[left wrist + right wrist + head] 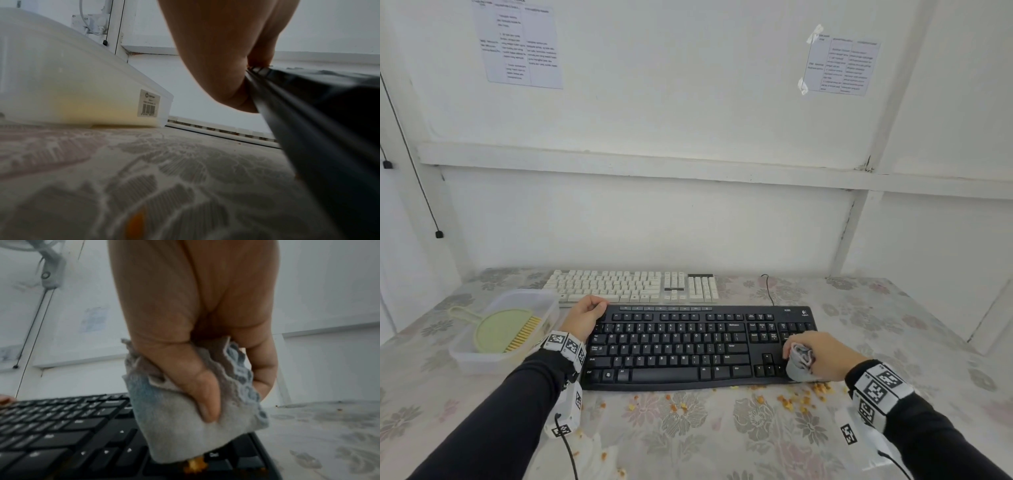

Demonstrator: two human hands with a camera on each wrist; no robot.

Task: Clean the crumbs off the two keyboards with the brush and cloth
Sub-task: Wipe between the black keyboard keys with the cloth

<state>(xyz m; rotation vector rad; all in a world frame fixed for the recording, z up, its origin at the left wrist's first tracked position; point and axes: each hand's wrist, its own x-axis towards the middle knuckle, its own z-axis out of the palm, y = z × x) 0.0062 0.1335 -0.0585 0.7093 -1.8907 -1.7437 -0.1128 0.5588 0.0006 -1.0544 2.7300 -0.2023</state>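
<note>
A black keyboard [688, 346] lies in front of me on the flowered tablecloth, with a white keyboard [626, 286] behind it. My left hand [585, 317] grips the black keyboard's far left corner [267, 73]. My right hand [815, 356] holds a bunched grey cloth [799, 363] pressed on the number-pad end of the black keyboard [61, 434]. In the right wrist view the thumb lies across the grey cloth [180, 426] and an orange crumb [195, 464] sits under its lower edge. The green brush [506, 330] with yellow bristles lies in a clear plastic tub [482, 359] at the left.
Orange crumbs [794, 401] are scattered on the tablecloth in front of the black keyboard, mostly toward its right end. A black cable [768, 287] runs behind the keyboards. White wall panels stand close behind the table.
</note>
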